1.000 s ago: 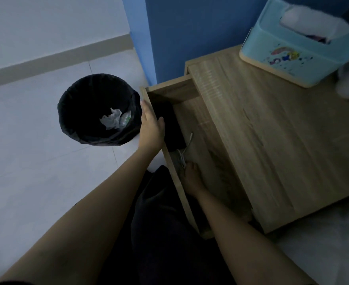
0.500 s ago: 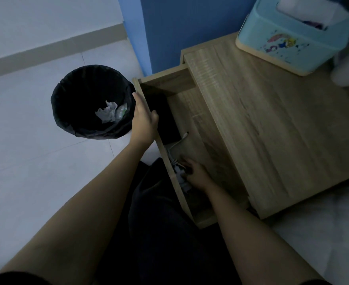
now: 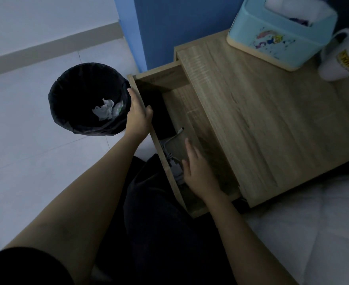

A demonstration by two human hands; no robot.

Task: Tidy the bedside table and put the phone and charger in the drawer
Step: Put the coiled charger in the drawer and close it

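Observation:
The wooden bedside table has its drawer pulled out to the left. A dark phone lies inside against the drawer front. Beside it lies the white charger with its cable trailing toward the phone. My left hand grips the top edge of the drawer front, thumb inside. My right hand hovers in the drawer just right of the charger, fingers apart, holding nothing.
A light blue tissue box and a white mug stand at the back of the tabletop. A black-lined waste bin with crumpled paper stands on the pale floor, left of the drawer. White bedding lies lower right.
My right hand has let go of the charger and lifted away to the right with fingers spread. My left hand stays on the drawer front.

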